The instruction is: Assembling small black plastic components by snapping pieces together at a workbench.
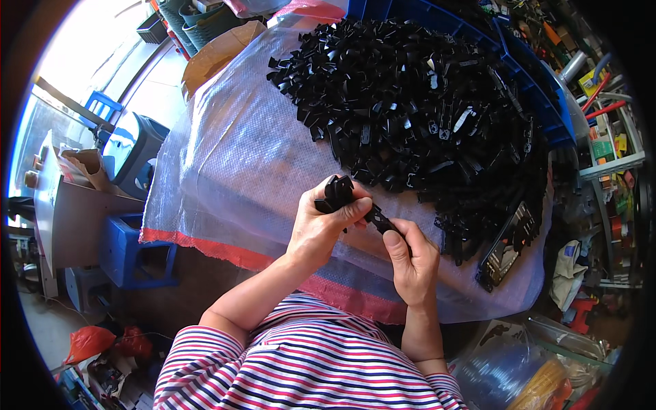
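Note:
My left hand is closed around several black plastic pieces, which stick up between its thumb and fingers. My right hand pinches the lower end of a slim black plastic part; the part's upper end meets the left thumb. Both hands are held over the near part of a woven plastic sheet with a red border. Just beyond them rises a large heap of similar black plastic pieces. A longer, slotted black part lies at the heap's near right edge.
Blue plastic crates border the heap at the far right. On the left are a blue stool, a grey-blue bin and a white table. Shelving with tools lines the right; clear plastic bags lie at the near right.

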`<state>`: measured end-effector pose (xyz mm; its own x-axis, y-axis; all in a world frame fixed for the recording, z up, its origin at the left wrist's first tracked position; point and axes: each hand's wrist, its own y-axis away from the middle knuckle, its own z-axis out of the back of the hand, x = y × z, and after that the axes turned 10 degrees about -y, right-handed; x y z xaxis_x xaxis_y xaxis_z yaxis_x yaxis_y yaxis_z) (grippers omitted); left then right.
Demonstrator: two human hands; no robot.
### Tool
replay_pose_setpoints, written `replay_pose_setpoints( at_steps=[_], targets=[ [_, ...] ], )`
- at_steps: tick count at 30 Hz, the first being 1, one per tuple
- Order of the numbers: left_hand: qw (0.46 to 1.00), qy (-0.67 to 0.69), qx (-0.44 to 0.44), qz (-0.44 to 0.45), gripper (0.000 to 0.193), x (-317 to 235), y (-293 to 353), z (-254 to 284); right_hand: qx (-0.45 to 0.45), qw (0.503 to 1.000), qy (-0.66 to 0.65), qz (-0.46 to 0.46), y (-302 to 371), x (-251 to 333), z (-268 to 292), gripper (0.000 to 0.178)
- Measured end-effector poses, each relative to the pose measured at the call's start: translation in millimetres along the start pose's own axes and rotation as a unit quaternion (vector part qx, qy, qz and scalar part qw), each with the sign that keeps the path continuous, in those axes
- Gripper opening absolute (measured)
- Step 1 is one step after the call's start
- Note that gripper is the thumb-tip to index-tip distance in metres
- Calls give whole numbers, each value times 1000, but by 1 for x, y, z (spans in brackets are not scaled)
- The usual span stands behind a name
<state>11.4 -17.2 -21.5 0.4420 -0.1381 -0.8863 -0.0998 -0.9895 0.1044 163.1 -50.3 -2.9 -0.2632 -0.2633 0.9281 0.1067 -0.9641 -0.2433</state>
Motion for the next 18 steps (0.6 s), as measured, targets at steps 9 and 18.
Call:
replay_pose_setpoints(
  at_steps=[9,18],
  targets=[
    [976,-173,-42,-126,10,4,17,-8,-38,998,-53,-25,-2,2,-22,17],
    [999,25,-33,15,24,-13,8,0,-76,989,33,123,-18,3,-31,24]
  ],
)
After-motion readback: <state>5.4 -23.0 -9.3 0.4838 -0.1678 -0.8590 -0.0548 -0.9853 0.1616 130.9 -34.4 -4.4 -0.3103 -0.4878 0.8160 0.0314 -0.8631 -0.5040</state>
